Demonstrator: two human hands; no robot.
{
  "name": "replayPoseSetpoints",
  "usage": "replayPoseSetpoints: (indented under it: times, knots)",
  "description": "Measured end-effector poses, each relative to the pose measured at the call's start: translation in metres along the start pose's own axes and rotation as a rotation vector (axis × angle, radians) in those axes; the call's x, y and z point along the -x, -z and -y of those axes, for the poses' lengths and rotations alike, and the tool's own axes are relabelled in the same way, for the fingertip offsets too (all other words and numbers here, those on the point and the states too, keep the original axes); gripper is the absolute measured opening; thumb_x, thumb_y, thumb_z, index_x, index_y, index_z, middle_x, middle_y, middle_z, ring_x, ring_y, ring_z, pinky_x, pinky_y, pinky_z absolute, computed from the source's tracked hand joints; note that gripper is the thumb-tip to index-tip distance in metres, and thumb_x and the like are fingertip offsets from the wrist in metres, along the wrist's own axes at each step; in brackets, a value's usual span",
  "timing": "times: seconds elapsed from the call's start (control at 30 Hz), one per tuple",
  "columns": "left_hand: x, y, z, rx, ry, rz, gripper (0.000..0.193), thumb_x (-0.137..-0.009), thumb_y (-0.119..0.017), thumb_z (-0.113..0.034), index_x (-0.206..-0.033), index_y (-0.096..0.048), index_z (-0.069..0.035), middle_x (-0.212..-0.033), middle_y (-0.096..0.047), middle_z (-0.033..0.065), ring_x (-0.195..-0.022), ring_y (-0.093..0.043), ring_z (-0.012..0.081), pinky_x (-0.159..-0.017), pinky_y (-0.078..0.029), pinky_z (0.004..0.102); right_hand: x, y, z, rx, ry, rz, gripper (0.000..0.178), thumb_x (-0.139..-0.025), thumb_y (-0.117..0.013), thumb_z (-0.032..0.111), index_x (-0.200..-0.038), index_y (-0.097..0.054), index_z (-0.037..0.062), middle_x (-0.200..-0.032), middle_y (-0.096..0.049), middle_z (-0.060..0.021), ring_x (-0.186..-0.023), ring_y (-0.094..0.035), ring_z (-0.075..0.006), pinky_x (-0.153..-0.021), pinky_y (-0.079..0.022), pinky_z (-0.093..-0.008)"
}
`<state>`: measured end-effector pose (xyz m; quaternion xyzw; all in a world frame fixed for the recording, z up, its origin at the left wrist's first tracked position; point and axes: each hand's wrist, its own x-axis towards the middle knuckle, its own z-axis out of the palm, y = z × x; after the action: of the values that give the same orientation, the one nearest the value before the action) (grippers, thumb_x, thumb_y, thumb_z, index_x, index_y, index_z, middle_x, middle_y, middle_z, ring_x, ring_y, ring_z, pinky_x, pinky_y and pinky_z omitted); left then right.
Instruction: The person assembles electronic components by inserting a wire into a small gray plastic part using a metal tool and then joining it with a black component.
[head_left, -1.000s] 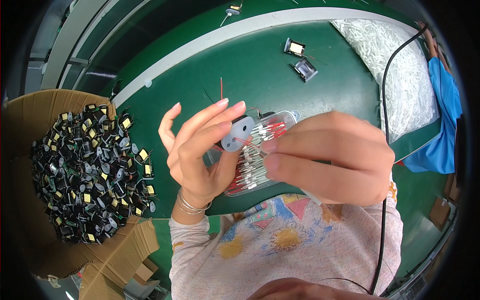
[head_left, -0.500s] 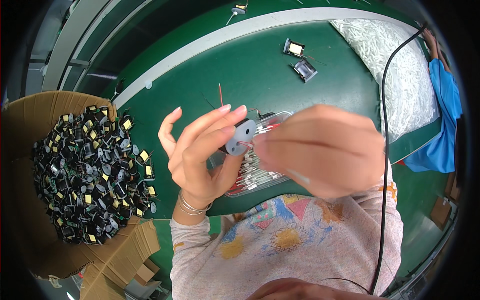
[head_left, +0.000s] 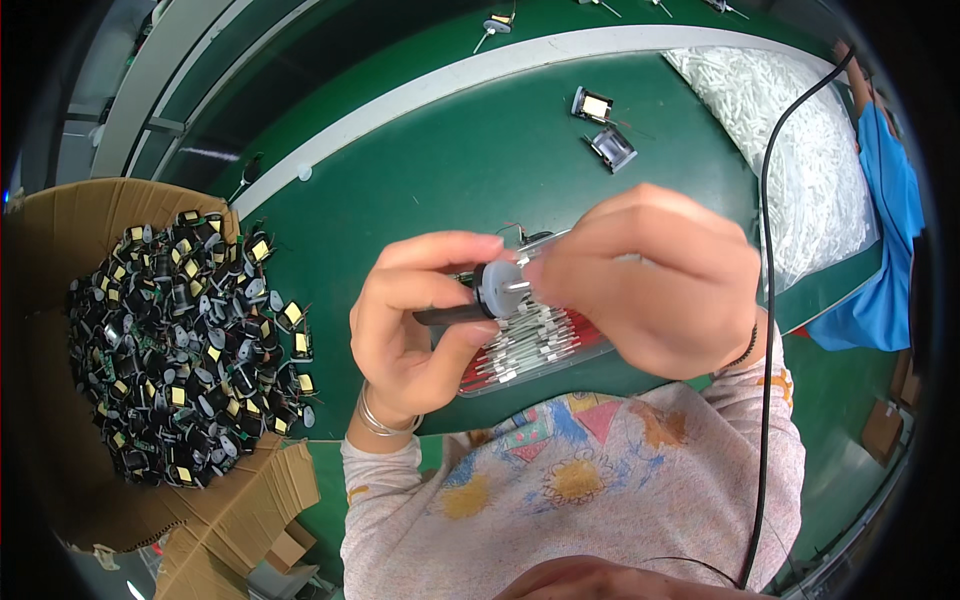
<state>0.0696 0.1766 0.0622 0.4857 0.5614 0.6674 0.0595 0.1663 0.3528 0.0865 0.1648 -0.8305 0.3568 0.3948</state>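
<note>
Green worktop (head_left: 420, 170) spreads beneath and beyond both hands. Left of the left hand, a cardboard box (head_left: 45, 260) brims with dark components (head_left: 190, 350); a careless elbow might knock some loose. The left hand (head_left: 400, 320) is partly closed, thumb and fingers gripping one grey-faced component (head_left: 497, 290) between the two hands, above a clear tray (head_left: 547, 240) of red and white leads (head_left: 530, 350). If that grip slackened, the component could roll or drop among them. Beyond the hands lie two loose components (head_left: 603, 125). The right hand (head_left: 665, 285), blurred, is pinched shut on a short pale strand (head_left: 516, 286) at the grey face; pulling too hard might bend or tear it. Right of it slumps a clear bag of white tubes (head_left: 800, 150), a black cable (head_left: 766, 400) hanging nearer, which a sleeve could snag.
</note>
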Motion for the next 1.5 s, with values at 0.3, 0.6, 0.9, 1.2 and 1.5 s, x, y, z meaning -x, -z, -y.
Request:
replayPoseSetpoints:
  times: [0.3,0.6,0.9,1.2,1.5]
  knots:
    - [0.003,-0.008,-0.005,-0.212,-0.167,-0.071,0.025,-0.067,-0.069,0.010,-0.084,-0.051,0.004,-0.098,-0.063,0.0274,-0.081,-0.067,0.0268,-0.069,-0.054,0.0314,0.002,-0.009,-0.003,-0.170,-0.048,-0.007,0.030,-0.050,-0.061,-0.007,-0.078,-0.069,0.0013,-0.076,-0.062,-0.0056,-0.064,-0.060,-0.0192,-0.053,-0.048,-0.0277]
    - [0.007,-0.011,-0.001,-0.181,-0.097,-0.171,0.026,-0.067,-0.072,0.007,-0.084,-0.052,0.005,-0.098,-0.064,0.0255,-0.077,-0.067,0.0235,-0.066,-0.054,0.0267,-0.002,-0.020,-0.012,-0.093,0.117,-0.063,0.026,-0.054,-0.062,-0.005,-0.079,-0.067,-0.0017,-0.070,-0.061,-0.0080,-0.058,-0.058,-0.0192,-0.049,-0.046,-0.0273]
    - [-0.008,0.026,0.024,-0.150,0.023,-0.236,0.024,-0.077,-0.068,-0.002,-0.097,-0.055,0.001,-0.101,-0.065,0.0193,-0.088,-0.066,0.0247,-0.078,-0.050,0.0279,-0.024,-0.064,-0.042,-0.225,-0.069,-0.029,0.012,-0.068,-0.069,-0.005,-0.080,-0.067,-0.0036,-0.076,-0.067,-0.0110,-0.065,-0.063,-0.0193,-0.059,-0.050,-0.0274]
    - [0.076,0.167,0.016,-1.609,0.619,0.026,0.026,-0.086,-0.058,-0.026,-0.109,-0.057,-0.014,-0.097,-0.059,0.0083,-0.092,-0.052,0.0290,-0.078,-0.043,0.0400,-0.060,-0.104,-0.263,-0.619,-0.978,-0.096,0.024,-0.089,-0.056,0.012,-0.109,-0.060,-0.0014,-0.102,-0.065,-0.0081,-0.091,-0.061,-0.0145,-0.082,-0.053,-0.0269]
    - [0.104,0.188,0.016,-1.622,0.720,0.063,0.032,-0.069,-0.073,-0.011,-0.097,-0.059,-0.012,-0.082,-0.058,0.0074,-0.083,-0.053,0.0291,-0.072,-0.043,0.0391,-0.055,-0.085,-0.228,-0.525,-1.148,-0.286,0.054,-0.083,-0.064,0.013,-0.131,-0.040,0.0085,-0.105,-0.053,-0.0093,-0.068,-0.055,-0.0117,-0.054,-0.049,-0.0253]
